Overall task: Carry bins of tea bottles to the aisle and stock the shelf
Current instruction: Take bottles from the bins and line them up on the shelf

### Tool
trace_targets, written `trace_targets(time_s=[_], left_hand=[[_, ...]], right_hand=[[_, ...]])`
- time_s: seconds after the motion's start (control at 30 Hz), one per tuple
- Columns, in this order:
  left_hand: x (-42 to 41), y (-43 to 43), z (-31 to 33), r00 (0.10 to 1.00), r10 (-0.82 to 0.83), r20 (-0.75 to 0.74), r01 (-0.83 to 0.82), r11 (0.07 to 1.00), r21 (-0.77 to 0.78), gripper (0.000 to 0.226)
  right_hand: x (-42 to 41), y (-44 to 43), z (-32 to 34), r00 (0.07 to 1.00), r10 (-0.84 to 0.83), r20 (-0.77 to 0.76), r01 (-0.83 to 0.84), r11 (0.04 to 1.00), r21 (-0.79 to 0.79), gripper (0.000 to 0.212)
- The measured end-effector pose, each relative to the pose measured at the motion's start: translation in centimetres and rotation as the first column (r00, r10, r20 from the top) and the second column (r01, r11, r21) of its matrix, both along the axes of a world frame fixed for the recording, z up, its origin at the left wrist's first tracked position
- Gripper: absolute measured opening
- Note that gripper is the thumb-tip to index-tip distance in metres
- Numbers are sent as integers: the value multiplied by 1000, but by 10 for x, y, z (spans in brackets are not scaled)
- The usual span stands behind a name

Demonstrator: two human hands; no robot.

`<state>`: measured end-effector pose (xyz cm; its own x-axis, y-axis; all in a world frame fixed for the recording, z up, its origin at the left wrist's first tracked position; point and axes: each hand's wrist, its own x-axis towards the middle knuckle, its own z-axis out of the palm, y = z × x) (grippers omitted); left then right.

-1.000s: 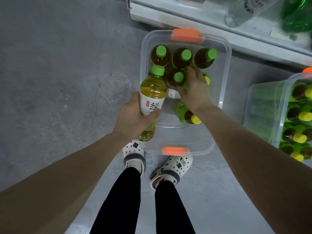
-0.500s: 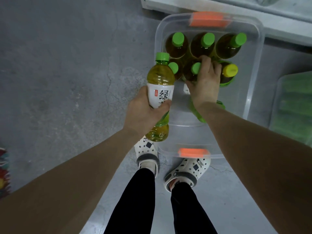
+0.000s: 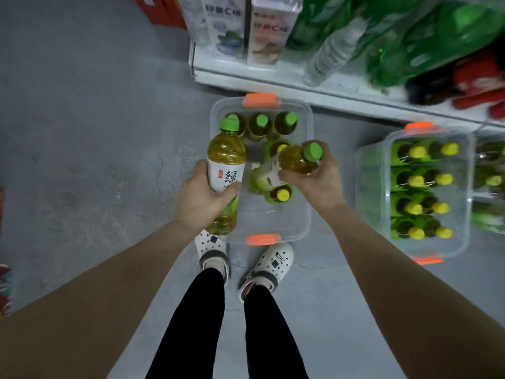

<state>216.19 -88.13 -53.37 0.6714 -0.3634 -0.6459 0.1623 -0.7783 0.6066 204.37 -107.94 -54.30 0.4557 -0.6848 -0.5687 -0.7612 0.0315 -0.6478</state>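
Note:
A clear bin with orange latches sits on the floor by my feet, holding several green-capped and yellow-capped tea bottles. My left hand grips an upright green tea bottle with a white label, over the bin's left edge. My right hand holds a second green-capped tea bottle, tilted, lifted above the bin. The white shelf runs just beyond the bin.
A second clear bin, full of yellow-capped bottles, stands on the floor to the right. The shelf carries cartons, a clear bottle and green bottles. Bare grey concrete floor lies to the left.
My right hand has pulled a green-capped bottle out of the bin and raised it. My view has lifted, so the shelf and the right bin now show.

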Motion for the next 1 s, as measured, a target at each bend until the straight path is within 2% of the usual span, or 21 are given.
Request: trace_targets(time_s=[0.13, 0.3, 0.43, 0.6, 0.7, 0.8, 0.9, 1.0], left_hand=[[0, -14, 81, 996, -80, 29, 81, 996, -33, 44], [0, -34, 195, 984, -144, 102, 157, 980, -126, 43], [6, -49, 290, 973, -170, 155, 203, 951, -234, 51], [20, -73, 402, 961, -162, 226, 244, 882, -403, 55], [27, -86, 461, 938, -174, 301, 305, 827, -473, 42], [36, -98, 519, 895, -203, 397, 397, 768, -503, 42], [44, -109, 576, 843, -232, 485, 496, 684, -535, 39], [47, -113, 636, 769, -205, 605, 586, 605, -539, 52]], right_hand=[[-21, -23, 107, 981, -158, 113, 145, 982, 118, 61], [-37, -43, 250, 948, -174, 265, 153, 983, 97, 44], [-43, -48, 360, 898, -195, 394, 235, 970, -56, 40], [-47, -55, 482, 802, -166, 573, 363, 898, -248, 55], [-45, -58, 545, 757, -99, 646, 394, 858, -331, 54], [-41, -62, 604, 737, 14, 675, 389, 809, -441, 50], [-39, -63, 661, 762, 90, 641, 393, 723, -568, 49], [-35, -63, 712, 781, 144, 607, 389, 649, -654, 51]])
